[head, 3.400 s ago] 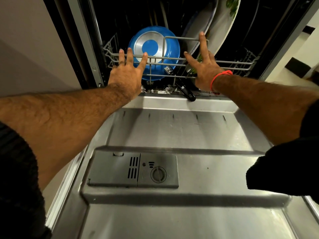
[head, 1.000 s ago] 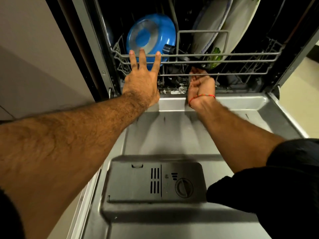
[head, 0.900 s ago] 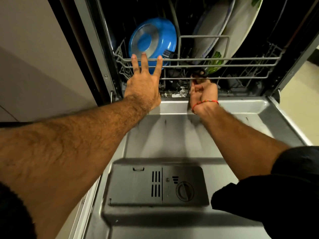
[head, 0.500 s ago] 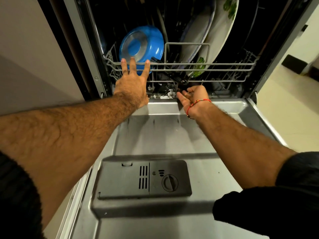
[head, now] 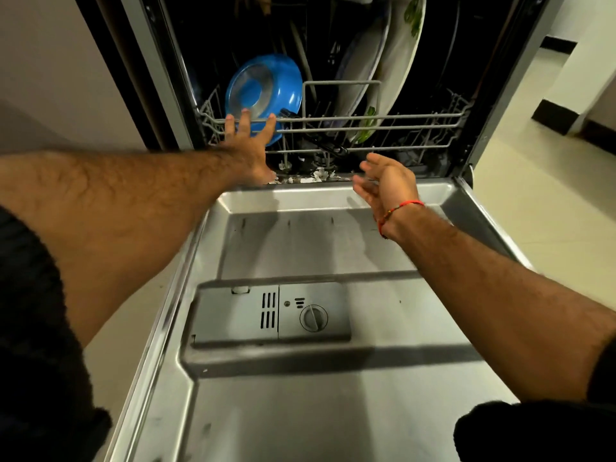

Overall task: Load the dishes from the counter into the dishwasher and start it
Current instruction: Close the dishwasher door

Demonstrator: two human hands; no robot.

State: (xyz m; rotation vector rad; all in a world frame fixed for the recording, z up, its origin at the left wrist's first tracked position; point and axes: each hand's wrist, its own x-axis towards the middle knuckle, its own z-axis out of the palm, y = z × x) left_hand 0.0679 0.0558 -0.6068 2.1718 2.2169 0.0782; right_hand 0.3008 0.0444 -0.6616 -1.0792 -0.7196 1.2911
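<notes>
Two hands at the lower rack [head: 333, 119]: left hand [head: 248, 141] flat against its front rail, right hand [head: 386, 181] released; push evenly, keeping the blue bowl [head: 266, 88] seated.

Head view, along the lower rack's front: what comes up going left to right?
Left hand on the rack rail → blue bowl → black handle → two upright plates → right hand, open, nearer the door.

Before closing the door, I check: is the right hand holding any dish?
No, the right hand is open and empty above the door.
</notes>
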